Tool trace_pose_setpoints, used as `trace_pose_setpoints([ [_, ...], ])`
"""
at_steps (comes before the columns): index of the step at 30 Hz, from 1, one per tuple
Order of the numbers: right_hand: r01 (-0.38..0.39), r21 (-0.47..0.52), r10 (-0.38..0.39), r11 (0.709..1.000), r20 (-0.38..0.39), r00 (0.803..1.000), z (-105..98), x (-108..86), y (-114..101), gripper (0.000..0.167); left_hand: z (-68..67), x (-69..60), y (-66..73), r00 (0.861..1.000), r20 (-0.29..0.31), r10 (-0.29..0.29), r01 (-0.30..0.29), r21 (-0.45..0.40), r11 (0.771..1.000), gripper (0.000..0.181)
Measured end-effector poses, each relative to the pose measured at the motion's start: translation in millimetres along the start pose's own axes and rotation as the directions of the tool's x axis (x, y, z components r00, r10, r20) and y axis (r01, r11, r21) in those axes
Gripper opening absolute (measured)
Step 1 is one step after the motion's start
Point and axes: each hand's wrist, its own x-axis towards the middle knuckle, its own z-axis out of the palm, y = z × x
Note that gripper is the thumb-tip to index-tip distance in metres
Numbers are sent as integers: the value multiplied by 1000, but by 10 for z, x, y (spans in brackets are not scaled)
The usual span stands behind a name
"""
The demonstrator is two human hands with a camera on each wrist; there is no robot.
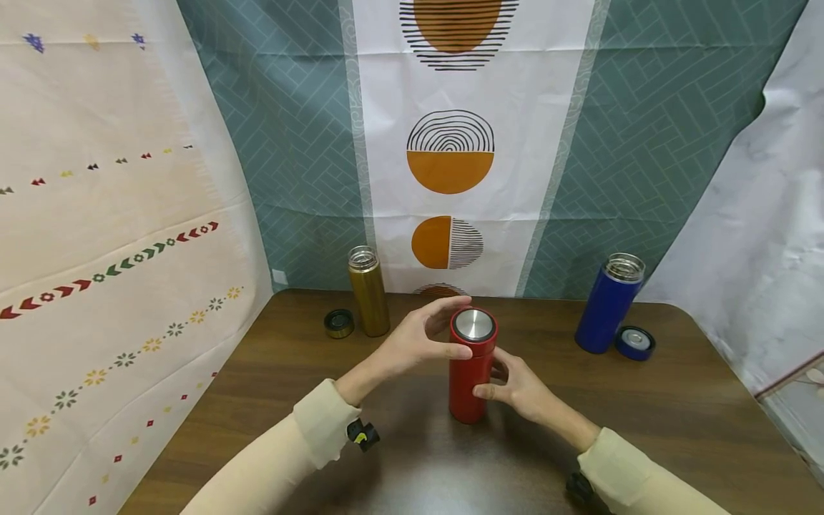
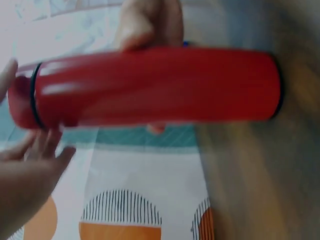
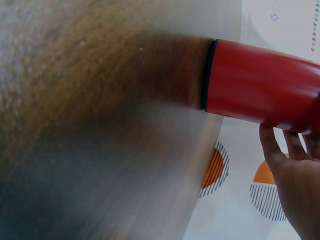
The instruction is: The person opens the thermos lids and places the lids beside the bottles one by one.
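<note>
A red thermos bottle (image 1: 470, 386) stands upright on the wooden table, its steel-topped lid (image 1: 474, 326) in place. My left hand (image 1: 418, 336) is curled about the lid from the left, thumb across its front; in the left wrist view some of its fingers (image 2: 37, 145) reach round the lid's side. Lower down, my right hand (image 1: 520, 390) grips the bottle's body from the right, with its thumb in front. Several right fingers (image 3: 272, 145) lie against the red side in the right wrist view. The far fingertips are partly hidden behind the bottle in the head view.
A gold bottle (image 1: 370, 297) without its lid stands at the back left, its gold-and-black lid (image 1: 338, 323) beside it. Back right, an uncapped blue bottle (image 1: 605, 311) has its blue lid (image 1: 636, 343) next to it. Patterned cloths (image 1: 302, 143) hang behind the table (image 1: 528, 472).
</note>
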Motion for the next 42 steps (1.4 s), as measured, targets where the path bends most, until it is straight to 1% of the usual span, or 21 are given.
trace_pose_setpoints([
  [1, -1, 3, 1, 1000, 2, 1000, -1, -1, -3, 68, -37, 16, 15, 999, 44, -1, 1, 3, 1000, 76],
  [3, -10, 11, 10, 1000, 6, 1000, -2, -3, -7, 68, -112, 58, 49, 990, 141, 7, -6, -3, 1000, 78],
  [5, -16, 16, 16, 1000, 8, 1000, -2, -3, -11, 69, -180, 106, 82, 975, 222, 14, -9, -25, 1000, 77],
  [7, -21, 19, 21, 1000, 10, 1000, -2, -1, -11, 69, -234, 157, 106, 960, 281, 13, 2, -53, 999, 76],
  [8, -22, 18, 22, 1000, 11, 1000, -3, 0, -9, 69, -255, 182, 112, 954, 301, 8, 10, -59, 998, 75],
  [12, -15, 14, 14, 1000, 14, 1000, -1, 0, -4, 68, -307, 256, 105, 940, 340, -27, 47, -51, 998, 72],
  [17, -1, 8, 1, 1000, 20, 1000, 5, 1, 0, 66, -333, 288, 98, 932, 359, -40, 57, -36, 998, 73],
  [20, -7, 7, 7, 1000, 17, 1000, 1, 1, -3, 67, -337, 285, 101, 932, 358, -54, 72, -36, 997, 71],
  [22, -9, 4, 9, 1000, 15, 1000, -2, 1, -3, 67, -331, 276, 100, 936, 346, -60, 76, -31, 997, 68],
  [25, -12, 0, 12, 1000, 11, 1000, -3, -1, -3, 67, -295, 252, 83, 953, 298, -49, 55, -14, 998, 65],
  [27, -10, -2, 10, 1000, 9, 1000, -4, -4, -3, 67, -245, 223, 69, 969, 243, -35, 37, -2, 999, 64],
  [29, -2, -2, 2, 1000, 9, 1000, -4, -9, -3, 68, -172, 187, 54, 985, 172, -29, 29, -1, 1000, 64],
  [31, -2, 2, 2, 1000, 6, 1000, -6, -16, -8, 69, -84, 148, 48, 994, 99, -36, 38, -16, 999, 64],
  [34, 2, 5, -2, 1000, 4, 1000, -12, -19, -13, 71, 38, 102, 47, 998, 10, -61, 61, -65, 996, 65],
  [36, -2, 9, 2, 1000, 3, 1000, -14, -16, -17, 71, 90, 76, 54, 997, -27, -76, 73, -94, 993, 65],
  [38, 1, 9, -1, 1000, 6, 1000, -11, -11, -17, 72, 106, 55, 55, 996, -32, -79, 75, -110, 991, 68],
  [39, 2, 10, -2, 1000, 7, 1000, -9, -8, -15, 72, 100, 45, 53, 996, -26, -82, 79, -103, 991, 69],
  [40, 3, 8, -3, 1000, 8, 1000, -6, -7, -8, 71, 85, 39, 49, 997, -15, -79, 77, -86, 993, 70],
  [42, 4, 10, -4, 1000, 9, 1000, 2, -6, -5, 70, 34, 41, 42, 997, 40, -68, 70, -57, 996, 74],
])
